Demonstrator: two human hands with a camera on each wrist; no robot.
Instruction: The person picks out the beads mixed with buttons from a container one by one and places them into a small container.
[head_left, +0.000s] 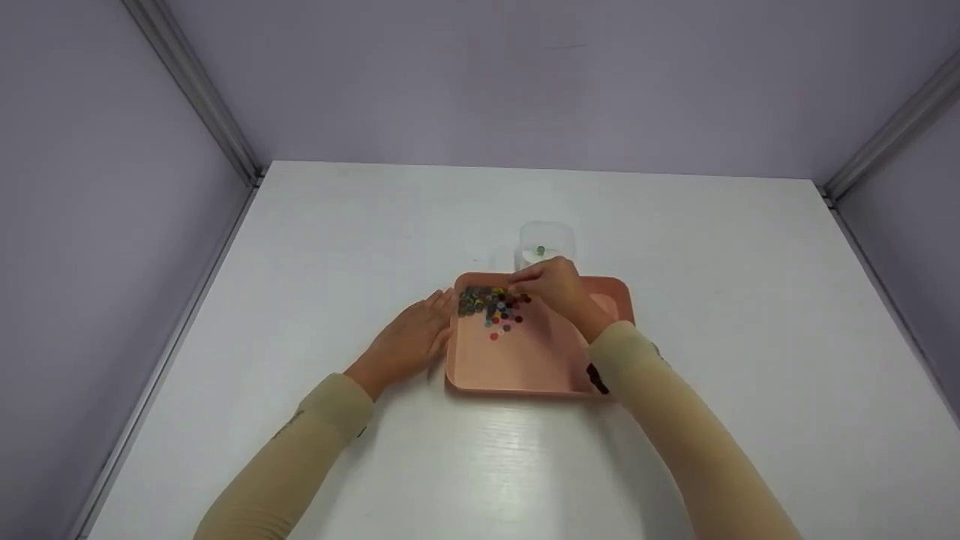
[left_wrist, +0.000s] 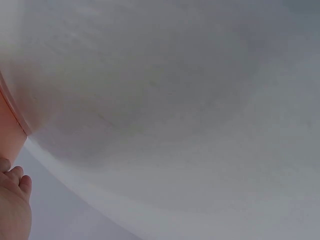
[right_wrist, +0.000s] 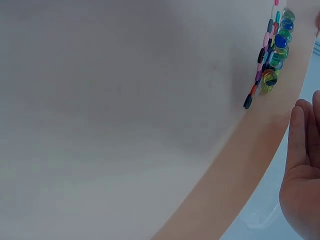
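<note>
Currently the right hand point(head_left: 555, 289) picks among the beads point(head_left: 491, 306) at the pink tray's point(head_left: 525, 367) far-left corner (whether its fingertips pinch one is unclear); the left hand point(head_left: 412, 337), fingers straight, steadies the tray's left edge. Transfer to the clear container point(head_left: 546, 241) demands a secure pinch.

I wear long, soft sleeves the colour of sand on both my arms, and each one ends in a snug cuff at my wrist. My left sleeve point(head_left: 300, 442) has a small dark thing peeking out by the cuff, and my right sleeve point(head_left: 675, 427) has a black strap bit showing at the wrist, with a small grey bit on its other side. My left hand point(head_left: 409, 337) and my right hand point(head_left: 559, 289) are bare, with no gloves, and I see no rings on them.
</note>
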